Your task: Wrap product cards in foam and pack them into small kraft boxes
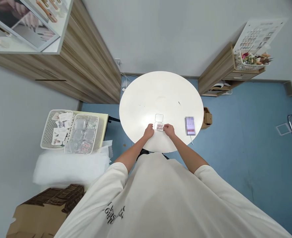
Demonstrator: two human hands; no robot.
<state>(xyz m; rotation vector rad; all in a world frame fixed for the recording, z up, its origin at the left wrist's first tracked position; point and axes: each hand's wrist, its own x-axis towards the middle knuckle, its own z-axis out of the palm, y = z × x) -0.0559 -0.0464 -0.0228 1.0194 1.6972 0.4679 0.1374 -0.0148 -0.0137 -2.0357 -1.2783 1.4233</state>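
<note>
A small clear plastic box (159,117) lies on the round white table (161,86) with its lid tipped back, away from me. In its near half is a white card of pinkish press-on nails (160,126). My left hand (149,131) is closed, its curled fingertips at the box's left edge. From the other side, my right hand (169,130) pinches the right edge of the nail card. The fingertips are small in the view, so the exact contact is hard to make out.
A phone (190,126) with a cable lies at the table's right. To the left, white baskets (45,132) hold packets and clear boxes, beside white wrap (69,167) and a cardboard box (37,218). A tall wooden cabinet (93,56) stands behind left, a low cabinet (217,71) behind right.
</note>
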